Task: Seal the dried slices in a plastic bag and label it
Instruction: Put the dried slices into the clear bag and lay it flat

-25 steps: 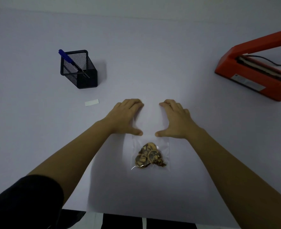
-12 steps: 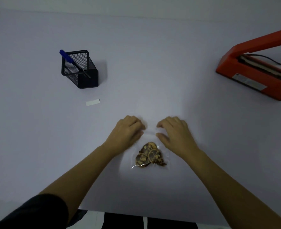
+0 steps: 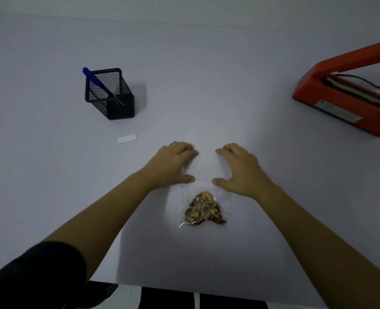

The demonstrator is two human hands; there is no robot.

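Clear plastic bag (image 3: 207,186) of brown dried slices (image 3: 203,208) lies pressed under both hands' relaxed fingers (image 3: 184,149).

Open table (image 3: 240,90) toward sealer (image 3: 331,108) (holder (image 3: 112,95) left)

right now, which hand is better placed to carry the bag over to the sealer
The right hand. Both hands rest on the bag above the dried slices, but the orange sealer sits far right, nearer it; the left hand would have to reach across.

Orange sealer (image 3: 349,103), black mesh holder (image 3: 111,94)
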